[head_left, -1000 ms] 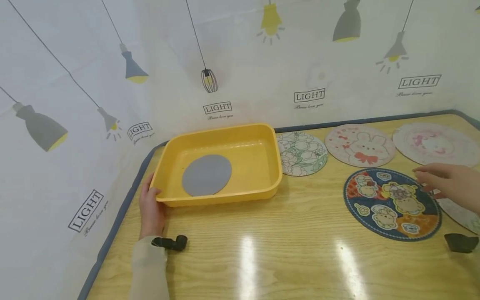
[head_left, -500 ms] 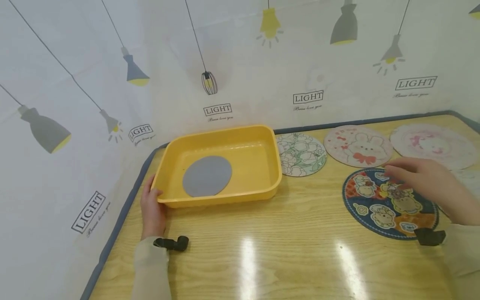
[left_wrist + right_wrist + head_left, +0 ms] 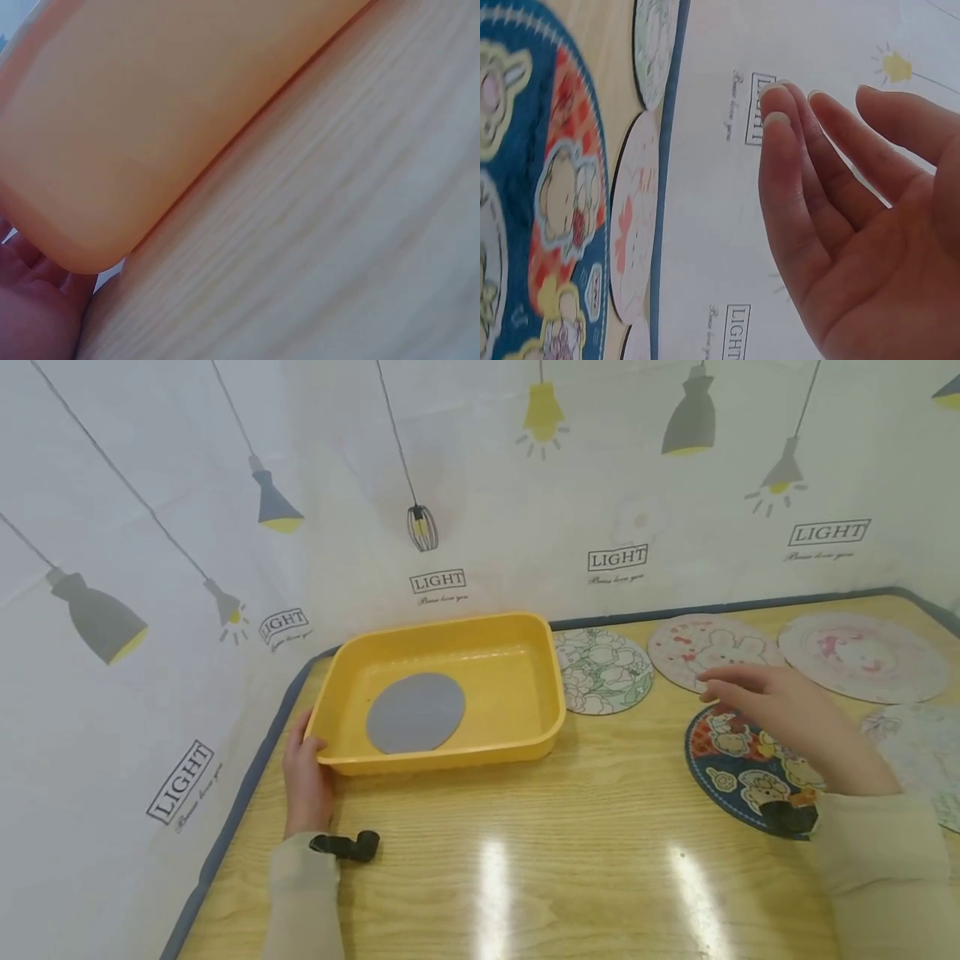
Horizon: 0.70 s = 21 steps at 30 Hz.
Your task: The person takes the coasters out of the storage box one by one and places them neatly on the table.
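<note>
My left hand [image 3: 306, 781] holds the front left corner of a yellow plastic tray [image 3: 525, 749], its thumb at the rim and fingers along the outer side. In the left wrist view the tray wall [image 3: 165, 112] hides part of those fingers. A plain grey disc [image 3: 416, 712] lies inside the tray. Over a dark blue round mat [image 3: 720, 768] with bear stickers hovers my right hand [image 3: 795, 714], partly covering it. The right wrist view shows this hand's fingers [image 3: 784, 180] gently bent, holding nothing.
Beside the tray lies a green floral round mat [image 3: 606, 670]. Further right are a pink rabbit mat [image 3: 678, 647], a pale pink mat [image 3: 862, 656] and another pale mat [image 3: 918, 752]. A lamp-print sheet [image 3: 510, 527] stands behind the wooden table [image 3: 585, 852].
My right hand has moved leftward from the right edge across the blue mat, uncovering the pale mat at right. The left hand and tray stay in place.
</note>
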Motion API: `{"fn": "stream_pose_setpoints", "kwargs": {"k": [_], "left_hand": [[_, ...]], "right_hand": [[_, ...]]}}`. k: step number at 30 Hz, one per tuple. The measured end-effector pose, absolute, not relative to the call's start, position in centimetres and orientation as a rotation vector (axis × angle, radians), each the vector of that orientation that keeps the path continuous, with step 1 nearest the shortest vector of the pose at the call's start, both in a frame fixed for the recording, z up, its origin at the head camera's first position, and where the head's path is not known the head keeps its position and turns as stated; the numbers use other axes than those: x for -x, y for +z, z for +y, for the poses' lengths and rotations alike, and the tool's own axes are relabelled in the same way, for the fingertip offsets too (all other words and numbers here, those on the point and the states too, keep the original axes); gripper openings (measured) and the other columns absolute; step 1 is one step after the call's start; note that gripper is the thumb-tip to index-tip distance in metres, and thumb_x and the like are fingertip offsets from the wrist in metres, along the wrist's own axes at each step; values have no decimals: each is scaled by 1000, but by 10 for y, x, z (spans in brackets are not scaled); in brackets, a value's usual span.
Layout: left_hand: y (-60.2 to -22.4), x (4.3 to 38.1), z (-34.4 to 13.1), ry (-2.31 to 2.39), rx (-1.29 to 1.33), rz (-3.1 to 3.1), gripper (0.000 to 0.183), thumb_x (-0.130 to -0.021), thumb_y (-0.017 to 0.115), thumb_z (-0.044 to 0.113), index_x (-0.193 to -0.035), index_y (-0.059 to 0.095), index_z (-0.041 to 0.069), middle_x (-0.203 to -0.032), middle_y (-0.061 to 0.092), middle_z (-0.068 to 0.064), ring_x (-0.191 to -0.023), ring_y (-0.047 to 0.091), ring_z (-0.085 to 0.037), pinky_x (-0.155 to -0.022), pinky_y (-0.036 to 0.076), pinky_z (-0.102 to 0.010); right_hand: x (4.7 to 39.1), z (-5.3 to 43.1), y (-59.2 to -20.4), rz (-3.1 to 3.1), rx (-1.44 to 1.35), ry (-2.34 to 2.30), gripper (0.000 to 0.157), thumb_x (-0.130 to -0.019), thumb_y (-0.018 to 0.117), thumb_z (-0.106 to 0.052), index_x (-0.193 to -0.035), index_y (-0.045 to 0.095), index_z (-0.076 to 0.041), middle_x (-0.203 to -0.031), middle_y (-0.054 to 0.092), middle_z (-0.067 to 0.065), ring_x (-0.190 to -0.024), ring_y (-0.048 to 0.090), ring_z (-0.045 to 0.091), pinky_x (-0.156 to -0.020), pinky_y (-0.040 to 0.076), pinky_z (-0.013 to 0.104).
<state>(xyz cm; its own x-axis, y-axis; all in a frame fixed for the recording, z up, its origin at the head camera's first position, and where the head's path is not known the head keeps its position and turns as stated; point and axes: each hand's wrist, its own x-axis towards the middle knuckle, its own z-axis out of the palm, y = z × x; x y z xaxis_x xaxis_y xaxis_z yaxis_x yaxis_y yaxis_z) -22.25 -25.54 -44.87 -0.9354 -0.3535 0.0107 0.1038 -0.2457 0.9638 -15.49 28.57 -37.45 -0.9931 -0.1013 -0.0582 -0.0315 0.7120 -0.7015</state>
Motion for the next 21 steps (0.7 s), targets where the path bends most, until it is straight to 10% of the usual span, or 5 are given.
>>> {"fn": "stream_pose_setpoints", "kwargs": {"k": [21], "left_hand": [[-451,224,-258,-2242,-278,-1735,55,-79,33,-2,-130,46,15,-129,42,-3,-104,45,-24,-79,40,-27]], "right_hand": [[180,223,-368,2734,353,-1316,48,-90,41,-44,-124,49,-12,-103,60,8,-88,59,21,-72,48,37]]}}
